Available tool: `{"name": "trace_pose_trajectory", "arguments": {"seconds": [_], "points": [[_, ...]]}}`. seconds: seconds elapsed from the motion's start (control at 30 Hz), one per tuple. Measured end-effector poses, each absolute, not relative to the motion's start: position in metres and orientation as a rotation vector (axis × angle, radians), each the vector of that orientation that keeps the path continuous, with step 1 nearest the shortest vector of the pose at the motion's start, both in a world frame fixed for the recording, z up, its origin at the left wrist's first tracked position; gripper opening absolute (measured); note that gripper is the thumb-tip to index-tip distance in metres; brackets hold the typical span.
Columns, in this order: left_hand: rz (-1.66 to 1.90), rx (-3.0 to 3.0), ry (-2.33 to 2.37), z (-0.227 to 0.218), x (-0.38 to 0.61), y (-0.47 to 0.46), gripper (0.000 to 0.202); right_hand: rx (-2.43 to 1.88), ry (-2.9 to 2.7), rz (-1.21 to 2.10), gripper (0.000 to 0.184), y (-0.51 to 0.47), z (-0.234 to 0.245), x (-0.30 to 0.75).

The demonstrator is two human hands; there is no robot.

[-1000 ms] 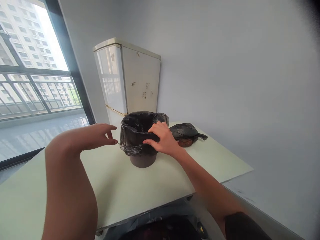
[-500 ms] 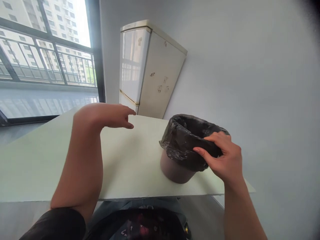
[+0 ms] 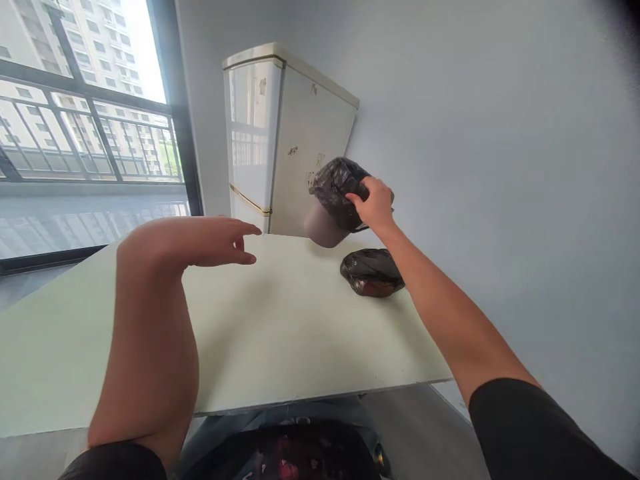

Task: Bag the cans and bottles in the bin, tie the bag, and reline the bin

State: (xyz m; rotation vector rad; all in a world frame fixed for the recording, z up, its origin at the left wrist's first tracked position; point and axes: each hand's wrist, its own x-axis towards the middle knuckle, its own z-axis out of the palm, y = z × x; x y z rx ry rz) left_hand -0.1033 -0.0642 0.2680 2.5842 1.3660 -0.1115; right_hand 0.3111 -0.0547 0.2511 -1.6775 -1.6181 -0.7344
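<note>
Fingers and thumb of my right hand (image 3: 376,202) are closed on the rim of a small trash bin (image 3: 323,228), over the black bag liner (image 3: 334,185) that folds down its outside. The bin is tilted and appears raised near the table's far edge. Below it, a filled black plastic bag (image 3: 370,267) lies on the table, something reddish-brown showing at its lower side; my right forearm covers its right end. Bent at the wrist over the table's left part, my left hand (image 3: 225,241) holds nothing, thumb apart from the fingers.
A pale table (image 3: 280,347) spreads out in front of me. Beyond its far edge stands a white refrigerator (image 3: 255,133), with a grey wall (image 3: 475,167) to the right. At the left is a large window (image 3: 85,120) with a railing outside.
My right hand has moved the bin up and away from me, leaving in view the filled black bag on the table. My left hand has shifted slightly left in the picture as the view moved.
</note>
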Motion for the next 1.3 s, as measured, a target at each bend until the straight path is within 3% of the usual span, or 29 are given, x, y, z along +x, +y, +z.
{"name": "trace_pose_trajectory", "arguments": {"seconds": [0.33,0.53,0.83,1.0,1.1,1.17,1.3], "points": [[-0.050,2.581,1.318,0.277,-0.097,-0.090,0.088,-2.077,-1.502,-0.647,0.037,-0.039,0.200,0.390],[0.005,2.608,1.241,0.270,-0.098,-0.081,0.088,-2.247,-1.606,-0.531,0.045,-0.049,0.201,0.408],[0.112,2.651,1.000,0.262,-0.101,-0.075,0.082,-2.246,-1.728,-0.417,0.039,-0.094,0.213,0.409],[0.123,2.779,0.734,0.267,-0.097,-0.088,0.069,-1.890,-1.741,-0.569,0.057,-0.141,0.228,0.397],[0.194,2.817,0.472,0.277,-0.093,-0.107,0.057,-1.654,-1.367,-0.681,0.040,-0.182,0.222,0.405],[0.272,2.827,0.239,0.287,-0.090,-0.123,0.048,-1.723,-1.125,-0.662,0.031,-0.211,0.206,0.419],[0.510,2.818,-0.183,0.302,-0.089,-0.165,0.032,-2.074,-0.990,-0.378,0.039,-0.257,0.147,0.451]]}}
